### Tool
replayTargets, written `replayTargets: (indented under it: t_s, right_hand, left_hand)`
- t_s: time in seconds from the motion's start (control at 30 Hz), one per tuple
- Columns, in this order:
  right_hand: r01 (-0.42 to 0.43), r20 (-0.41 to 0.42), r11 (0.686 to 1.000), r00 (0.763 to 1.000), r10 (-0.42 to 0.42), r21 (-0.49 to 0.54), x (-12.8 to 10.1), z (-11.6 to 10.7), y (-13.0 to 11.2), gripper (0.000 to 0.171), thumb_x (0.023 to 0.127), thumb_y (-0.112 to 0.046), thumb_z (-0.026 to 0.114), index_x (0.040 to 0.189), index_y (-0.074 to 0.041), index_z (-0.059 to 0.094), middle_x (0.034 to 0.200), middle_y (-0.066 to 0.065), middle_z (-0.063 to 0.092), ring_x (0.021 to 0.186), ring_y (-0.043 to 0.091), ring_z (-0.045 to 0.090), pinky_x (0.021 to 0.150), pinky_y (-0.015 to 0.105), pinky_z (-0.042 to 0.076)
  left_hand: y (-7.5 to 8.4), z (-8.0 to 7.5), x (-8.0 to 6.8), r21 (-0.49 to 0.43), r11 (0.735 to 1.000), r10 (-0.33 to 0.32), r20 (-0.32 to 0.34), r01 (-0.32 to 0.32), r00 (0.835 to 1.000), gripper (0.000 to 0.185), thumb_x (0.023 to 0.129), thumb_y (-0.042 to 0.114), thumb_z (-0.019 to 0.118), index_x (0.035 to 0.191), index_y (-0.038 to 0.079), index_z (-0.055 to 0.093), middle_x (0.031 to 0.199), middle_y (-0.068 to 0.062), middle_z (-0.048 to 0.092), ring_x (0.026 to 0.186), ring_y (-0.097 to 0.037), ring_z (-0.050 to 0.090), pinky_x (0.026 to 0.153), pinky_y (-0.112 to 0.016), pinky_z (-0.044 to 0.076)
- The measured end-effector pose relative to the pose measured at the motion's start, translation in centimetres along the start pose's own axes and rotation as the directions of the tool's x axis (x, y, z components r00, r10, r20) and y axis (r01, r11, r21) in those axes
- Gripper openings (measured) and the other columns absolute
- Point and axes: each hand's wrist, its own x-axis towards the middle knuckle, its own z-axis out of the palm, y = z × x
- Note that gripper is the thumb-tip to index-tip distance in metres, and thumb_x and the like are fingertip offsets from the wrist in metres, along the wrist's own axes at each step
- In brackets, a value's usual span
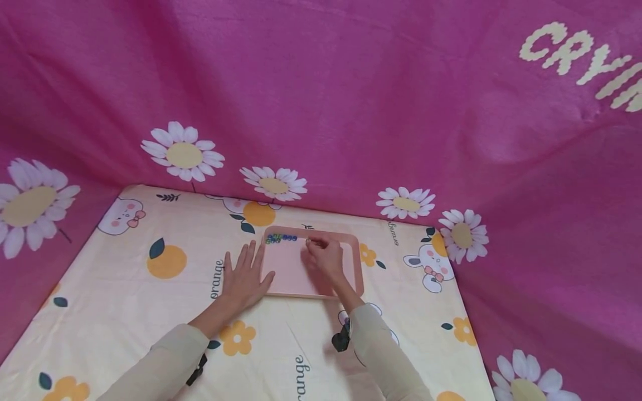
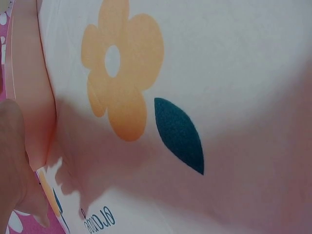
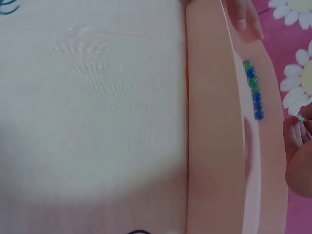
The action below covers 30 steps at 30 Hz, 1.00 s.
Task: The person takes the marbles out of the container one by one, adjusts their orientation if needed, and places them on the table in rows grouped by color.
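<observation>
Pale sleeves (image 1: 165, 362), flat left hand (image 1: 244, 278) steadying pink tray (image 1: 357, 262), right hand (image 1: 326, 257) pinching bead (image 3: 302, 117), blue-green beads (image 1: 281, 238) rowed.

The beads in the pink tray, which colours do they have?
The beads are blue and green, clearest in the right wrist view.

The pink backdrop cloth (image 1: 351, 100) bears cream letters "CRYIN", cut off at 2 o'clock. The yellow bench cloth (image 1: 125, 289) reads "orange" at 9 and 6 o'clock.

Short row of blue and green beads (image 1: 281, 238) along pink tray's (image 1: 357, 262) far-left rim.
</observation>
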Motion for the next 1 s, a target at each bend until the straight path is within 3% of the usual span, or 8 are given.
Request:
replayTargets:
  t_s: [0.1, 0.37, 0.6, 0.8, 1.0]
  right_hand:
    - [0.066, 0.041, 0.998, 0.997, -0.066, -0.013, -0.8, -0.5, -0.2, 0.012, 0.088, -0.007, 0.075, 0.099, -0.005, 0.077, 0.088, 0.004, 0.074, 0.079, 0.012, 0.066, 0.073, 0.025, 0.055]
    - [0.079, 0.17, 0.995, 0.981, -0.089, 0.067, -5.0, -1.2, -1.2, 0.012, 0.087, -0.004, 0.076, 0.099, -0.003, 0.076, 0.087, 0.004, 0.074, 0.077, 0.01, 0.067, 0.068, 0.019, 0.054]
    - [0.127, 0.234, 0.988, 0.961, -0.145, 0.089, -9.5, -1.5, -1.6, 0.01, 0.088, -0.006, 0.076, 0.098, -0.006, 0.076, 0.088, 0.003, 0.073, 0.078, 0.012, 0.068, 0.071, 0.021, 0.056]
    - [0.076, 0.309, 0.993, 0.946, -0.101, 0.091, -12.6, -1.3, -1.5, 0.01, 0.087, -0.005, 0.075, 0.095, -0.008, 0.076, 0.087, -0.001, 0.073, 0.077, 0.011, 0.067, 0.07, 0.021, 0.056]
    - [0.031, 0.342, 0.994, 0.937, -0.066, 0.107, -14.5, -0.4, -0.1, 0.012, 0.082, 0.003, 0.075, 0.09, -0.006, 0.075, 0.086, 0.004, 0.072, 0.076, 0.008, 0.066, 0.067, 0.018, 0.052]
  left_hand:
    - [0.0, 0.0, 0.0, 0.0, 1.0, -0.002, 0.001, 0.002, 1.0, 0.085, 0.097, 0.057, 0.048, 0.16, 0.009, 0.018, 0.165, -0.017, 0.015, 0.15, -0.036, 0.011, 0.115, -0.065, -0.001]
    - [0.0, 0.1, -0.1, 0.014, 1.0, -0.001, -0.003, 0.001, 1.0, 0.085, 0.097, 0.057, 0.048, 0.16, 0.009, 0.019, 0.164, -0.017, 0.016, 0.15, -0.036, 0.012, 0.115, -0.065, 0.001]
    - [0.0, 0.2, 0.0, -0.004, 1.0, -0.008, -0.006, 0.008, 1.0, 0.084, 0.097, 0.056, 0.049, 0.16, 0.009, 0.019, 0.165, -0.017, 0.014, 0.151, -0.036, 0.01, 0.115, -0.064, -0.003]
    - [0.1, 0.1, 0.0, -0.007, 1.0, -0.012, -0.017, 0.012, 1.0, 0.084, 0.097, 0.056, 0.049, 0.16, 0.009, 0.02, 0.164, -0.017, 0.016, 0.15, -0.036, 0.012, 0.115, -0.064, -0.001]
    - [0.2, -0.1, 0.0, -0.016, 1.0, -0.009, -0.019, 0.008, 1.0, 0.083, 0.097, 0.054, 0.05, 0.16, 0.008, 0.02, 0.164, -0.018, 0.016, 0.15, -0.036, 0.012, 0.115, -0.064, -0.003]
